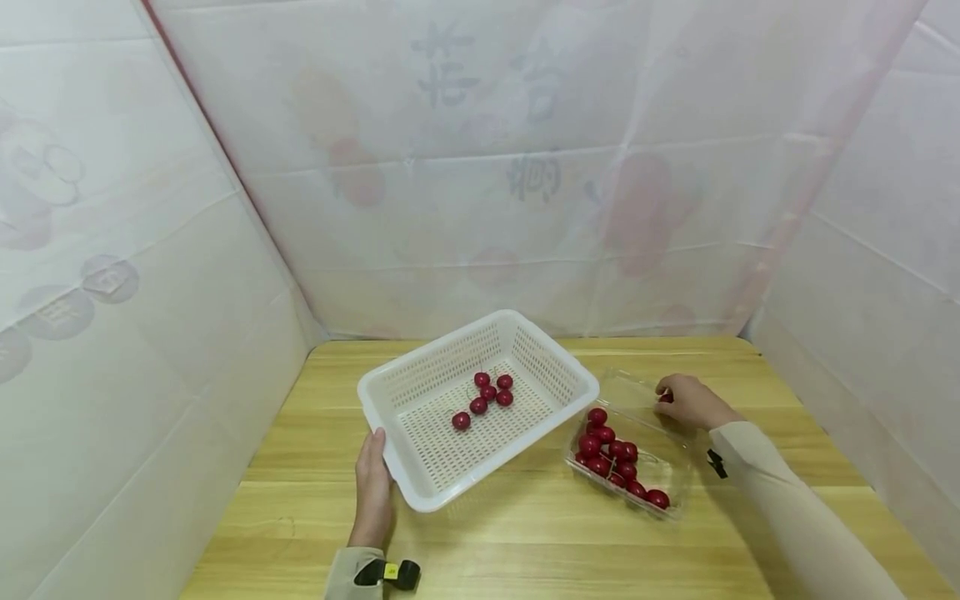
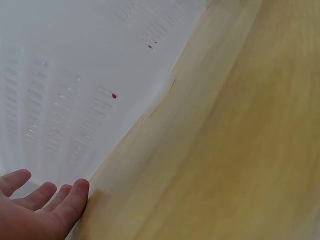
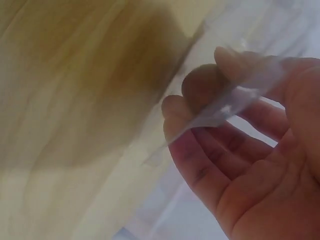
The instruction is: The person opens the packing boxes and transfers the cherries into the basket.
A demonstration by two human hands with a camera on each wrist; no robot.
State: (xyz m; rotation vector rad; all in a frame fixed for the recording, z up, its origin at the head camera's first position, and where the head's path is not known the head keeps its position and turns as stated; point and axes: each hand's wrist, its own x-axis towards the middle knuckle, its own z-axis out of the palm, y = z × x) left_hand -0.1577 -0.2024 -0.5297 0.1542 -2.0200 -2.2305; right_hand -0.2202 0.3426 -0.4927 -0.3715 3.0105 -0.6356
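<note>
A white perforated plastic basket [image 1: 420, 467] holds several red cherries [image 1: 487, 392] near the middle of its floor. My left hand [image 1: 372, 487] holds its left end by the rim; the left wrist view shows the fingers [image 2: 80, 192] against the outer wall. At the right lies a clear plastic clamshell box [image 1: 671, 504], its tray partly filled with cherries [image 1: 617, 450]. Over the box's open lid [image 1: 626, 390], my right hand [image 1: 693, 402] pinches one round cherry [image 3: 202, 86] between thumb and fingertips. A clear plastic edge crosses in front of this cherry in the right wrist view.
Both containers stand on a light wooden table [image 1: 525, 550]. White printed sheets [image 1: 480, 208] form walls at the back and both sides. The basket's right corner comes close to the clear box. A black strap and small device [image 1: 405, 575] sit at the left cuff.
</note>
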